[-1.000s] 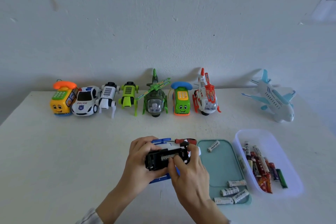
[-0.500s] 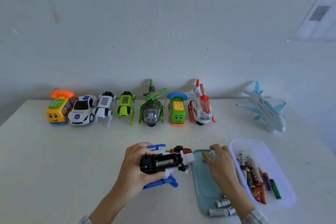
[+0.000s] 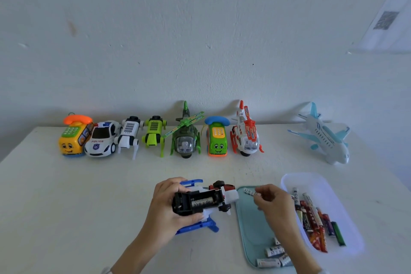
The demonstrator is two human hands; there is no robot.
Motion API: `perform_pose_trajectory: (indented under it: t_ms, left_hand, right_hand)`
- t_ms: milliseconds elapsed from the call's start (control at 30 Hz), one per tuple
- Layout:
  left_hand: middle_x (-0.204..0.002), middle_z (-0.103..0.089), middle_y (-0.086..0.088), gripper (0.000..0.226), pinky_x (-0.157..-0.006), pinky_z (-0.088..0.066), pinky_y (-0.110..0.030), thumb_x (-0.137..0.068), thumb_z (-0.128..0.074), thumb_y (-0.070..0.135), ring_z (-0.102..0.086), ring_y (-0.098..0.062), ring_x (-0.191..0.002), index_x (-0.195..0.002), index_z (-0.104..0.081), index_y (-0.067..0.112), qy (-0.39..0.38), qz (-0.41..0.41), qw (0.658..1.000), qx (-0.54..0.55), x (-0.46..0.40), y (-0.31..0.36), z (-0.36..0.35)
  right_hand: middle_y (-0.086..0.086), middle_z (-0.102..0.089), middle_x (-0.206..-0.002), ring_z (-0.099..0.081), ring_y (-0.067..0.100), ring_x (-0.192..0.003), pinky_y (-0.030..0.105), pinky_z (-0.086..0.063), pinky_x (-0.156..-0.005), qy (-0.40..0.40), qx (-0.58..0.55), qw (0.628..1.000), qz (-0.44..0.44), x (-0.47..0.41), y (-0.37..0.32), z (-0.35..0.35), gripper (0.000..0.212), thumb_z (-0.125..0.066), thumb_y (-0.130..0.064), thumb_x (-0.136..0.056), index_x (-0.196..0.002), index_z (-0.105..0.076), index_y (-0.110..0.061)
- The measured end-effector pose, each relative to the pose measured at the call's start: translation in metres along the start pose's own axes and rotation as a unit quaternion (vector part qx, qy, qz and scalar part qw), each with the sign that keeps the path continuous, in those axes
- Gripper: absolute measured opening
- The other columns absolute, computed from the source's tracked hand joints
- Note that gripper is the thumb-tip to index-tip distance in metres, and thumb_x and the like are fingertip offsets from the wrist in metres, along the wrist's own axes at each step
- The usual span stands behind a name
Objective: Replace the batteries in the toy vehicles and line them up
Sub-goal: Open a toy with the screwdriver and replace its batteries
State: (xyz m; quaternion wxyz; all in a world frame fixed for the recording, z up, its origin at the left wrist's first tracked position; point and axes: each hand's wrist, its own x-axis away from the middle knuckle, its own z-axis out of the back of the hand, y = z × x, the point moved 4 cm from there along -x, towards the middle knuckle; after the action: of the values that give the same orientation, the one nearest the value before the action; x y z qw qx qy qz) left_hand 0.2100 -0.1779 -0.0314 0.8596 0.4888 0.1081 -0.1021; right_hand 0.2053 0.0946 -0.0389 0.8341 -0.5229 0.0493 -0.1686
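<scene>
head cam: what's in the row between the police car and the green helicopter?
Head view: two robot dogs stand between the police car and green helicopter: a white one, then a green one.

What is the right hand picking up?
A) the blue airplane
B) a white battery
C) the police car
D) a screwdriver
B: the right hand pinches a white battery over the green tray, while the left hand holds the upturned toy.
</scene>
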Motion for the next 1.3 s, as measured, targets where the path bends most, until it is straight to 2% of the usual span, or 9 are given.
perform_pose_trajectory:
  t_ms: [67,133,233,400,500,667,833,1033,1300]
  left_hand:
    - [-0.115,-0.053,0.027,0.061,-0.092,-0.032,-0.016,-0.041,-0.077,0.069,-0.039,0.006,-0.116,-0.092,-0.056,0.043,0.001,0.005,1.0,0.0,0.0,0.0,0.0]
    - [-0.116,-0.054,0.023,0.059,-0.092,-0.033,-0.017,-0.041,-0.079,0.062,-0.04,0.005,-0.115,-0.093,-0.056,0.043,0.002,0.009,1.0,0.007,-0.001,0.0,-0.001]
    - [-0.117,-0.055,0.02,0.061,-0.092,-0.032,-0.015,-0.041,-0.079,0.062,-0.039,0.005,-0.115,-0.094,-0.057,0.043,-0.004,0.013,1.0,0.007,-0.001,0.0,-0.001]
    - [-0.118,-0.054,0.022,0.063,-0.092,-0.031,-0.011,-0.041,-0.079,0.063,-0.039,0.004,-0.116,-0.096,-0.057,0.043,-0.007,0.019,1.0,0.014,0.001,0.001,-0.001]
    - [-0.117,-0.053,0.024,0.063,-0.092,-0.031,-0.01,-0.04,-0.08,0.06,-0.039,0.003,-0.117,-0.097,-0.057,0.044,-0.012,0.025,0.999,0.02,0.001,0.003,-0.001]
    - [-0.115,-0.054,0.022,0.05,-0.092,-0.032,-0.01,-0.041,-0.078,0.056,-0.039,0.006,-0.115,-0.083,-0.06,0.036,-0.016,0.018,1.0,0.003,0.001,0.004,-0.001]
    - [-0.114,-0.055,0.02,0.055,-0.092,-0.034,-0.008,-0.039,-0.078,0.066,-0.039,0.006,-0.114,-0.082,-0.059,0.039,-0.015,0.005,1.0,-0.001,0.002,0.003,-0.001]
    - [-0.113,-0.055,0.027,0.057,-0.091,-0.032,-0.003,-0.044,-0.078,0.054,-0.039,0.008,-0.114,-0.096,-0.054,0.054,-0.013,-0.004,1.0,0.002,0.0,0.005,0.0]
    - [-0.114,-0.055,0.026,0.065,-0.092,-0.033,-0.006,-0.042,-0.081,0.056,-0.041,0.002,-0.117,-0.101,-0.057,0.042,-0.039,0.015,0.999,0.013,-0.004,0.0,0.002]
  right_hand:
    - [-0.001,-0.067,-0.064,-0.056,0.005,-0.053,0.015,-0.044,-0.048,0.024,-0.055,0.998,0.021,0.007,-0.011,0.007,0.02,-0.071,0.004,-0.077,-0.081,-0.071,-0.015]
    - [0.0,-0.069,-0.066,-0.057,0.0,-0.053,0.011,-0.046,-0.051,0.042,-0.095,0.994,0.046,0.013,-0.023,0.011,0.024,-0.072,0.007,-0.075,-0.081,-0.071,-0.016]
    - [0.002,-0.069,-0.067,-0.062,0.004,-0.059,0.014,-0.052,-0.059,0.053,-0.134,0.987,0.07,0.021,-0.035,0.011,0.02,-0.076,0.006,-0.073,-0.08,-0.069,-0.011]
    - [0.006,-0.066,-0.06,-0.058,0.015,-0.051,0.017,-0.048,-0.049,0.069,-0.184,0.977,0.082,0.033,-0.05,0.009,0.013,-0.076,-0.002,-0.076,-0.069,-0.064,-0.003]
    - [0.007,-0.065,-0.064,-0.058,0.017,-0.056,0.022,-0.05,-0.054,0.017,-0.223,0.966,0.13,0.046,-0.066,0.002,0.013,-0.066,0.007,-0.082,-0.077,-0.066,-0.004]
    - [-0.007,-0.063,-0.079,-0.06,0.015,-0.066,0.029,-0.053,-0.059,-0.067,-0.058,0.949,0.303,0.066,-0.082,-0.038,0.027,-0.071,0.009,-0.073,-0.067,-0.064,-0.016]
    - [-0.014,-0.059,-0.072,-0.052,0.009,-0.067,0.026,-0.047,-0.054,-0.067,0.153,0.883,0.438,0.065,-0.079,-0.062,0.022,-0.071,-0.003,-0.068,-0.064,-0.059,-0.021]
    - [-0.008,-0.053,-0.057,-0.046,0.012,-0.058,0.024,-0.039,-0.047,-0.038,0.217,0.861,0.458,0.056,-0.078,-0.062,0.031,-0.078,0.005,-0.059,-0.054,-0.055,-0.015]
    - [-0.007,-0.05,-0.052,-0.042,0.012,-0.053,0.027,-0.038,-0.042,-0.069,0.254,0.838,0.478,0.047,-0.084,-0.07,0.037,-0.082,0.005,-0.052,-0.051,-0.051,-0.014]
